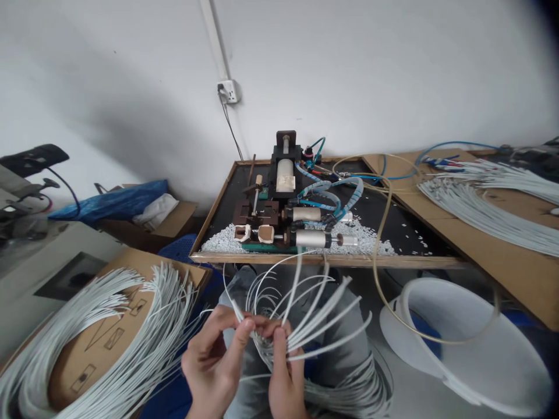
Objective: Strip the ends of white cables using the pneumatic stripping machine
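A bundle of white wires (323, 320) fans out from between the thumb and fingers of my right hand (286, 366), which is closed on it. Beside it, my left hand (218, 355) pinches a white wire (237, 310) near the bundle, its thumb and forefinger pressed together. More of the wires curve down over my lap and hang in a coil (362, 384) at the lower right. Just beyond my hands, at the table's front edge, stands a pneumatic machine (286, 198) with metal cylinders and blue hoses.
White offcuts (218, 240) lie scattered on the black, wood-edged table (419, 247). Coiled wires (48, 343) rest on cardboard at left; another coil (463, 203) lies on cardboard at right. A white bucket (476, 349) stands lower right, a clear hose (379, 256) looping across its mouth.
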The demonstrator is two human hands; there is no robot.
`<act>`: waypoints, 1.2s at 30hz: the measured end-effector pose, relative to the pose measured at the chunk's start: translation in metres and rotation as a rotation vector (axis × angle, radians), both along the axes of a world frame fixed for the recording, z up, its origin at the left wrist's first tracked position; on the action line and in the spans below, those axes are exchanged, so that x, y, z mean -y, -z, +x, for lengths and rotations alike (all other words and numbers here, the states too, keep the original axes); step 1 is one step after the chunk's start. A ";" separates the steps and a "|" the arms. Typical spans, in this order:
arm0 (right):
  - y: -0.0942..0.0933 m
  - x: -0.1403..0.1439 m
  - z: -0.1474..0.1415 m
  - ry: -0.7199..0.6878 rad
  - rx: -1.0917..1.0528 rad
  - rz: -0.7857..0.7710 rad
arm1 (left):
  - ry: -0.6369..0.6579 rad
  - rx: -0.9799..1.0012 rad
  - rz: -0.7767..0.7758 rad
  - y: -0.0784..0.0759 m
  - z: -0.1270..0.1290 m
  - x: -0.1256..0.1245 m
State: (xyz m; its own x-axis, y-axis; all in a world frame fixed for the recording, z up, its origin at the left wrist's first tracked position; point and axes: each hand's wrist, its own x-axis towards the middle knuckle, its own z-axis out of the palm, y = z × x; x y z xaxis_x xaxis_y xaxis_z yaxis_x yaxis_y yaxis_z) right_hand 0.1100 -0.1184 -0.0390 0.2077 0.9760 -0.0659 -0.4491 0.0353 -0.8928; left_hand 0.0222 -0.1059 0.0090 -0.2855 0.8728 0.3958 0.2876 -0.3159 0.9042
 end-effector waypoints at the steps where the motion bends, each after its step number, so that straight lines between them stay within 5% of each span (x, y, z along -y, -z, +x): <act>1: -0.002 0.002 0.000 -0.007 -0.052 -0.008 | -0.030 0.005 0.009 -0.005 -0.001 -0.001; 11: -0.032 0.001 0.010 -0.281 -0.009 0.083 | -0.115 0.033 0.087 -0.050 -0.007 -0.011; 16: -0.020 0.001 0.007 -0.072 -0.079 -0.081 | 0.186 -0.010 -0.092 -0.034 -0.002 -0.013; 20: -0.012 0.001 0.009 0.033 -0.060 -0.148 | 0.346 -0.161 -0.057 -0.016 0.000 -0.006; 26: -0.016 -0.002 0.011 -0.035 0.016 -0.023 | 0.158 -0.231 -0.039 -0.002 0.001 0.002; 32: -0.014 0.004 0.014 -0.027 -0.140 -0.047 | -0.115 -0.101 -0.112 0.005 -0.001 -0.009; 36: -0.015 0.013 0.015 -0.061 -0.207 0.023 | -0.065 -0.026 -0.155 0.006 -0.004 -0.041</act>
State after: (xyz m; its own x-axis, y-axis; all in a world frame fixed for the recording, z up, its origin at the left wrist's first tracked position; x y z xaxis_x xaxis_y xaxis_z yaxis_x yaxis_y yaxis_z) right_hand 0.1247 -0.1318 -0.0244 0.1325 0.9881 -0.0786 -0.6247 0.0217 -0.7806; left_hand 0.0177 -0.0645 0.0030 -0.3346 0.9040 0.2662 0.3268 -0.1537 0.9325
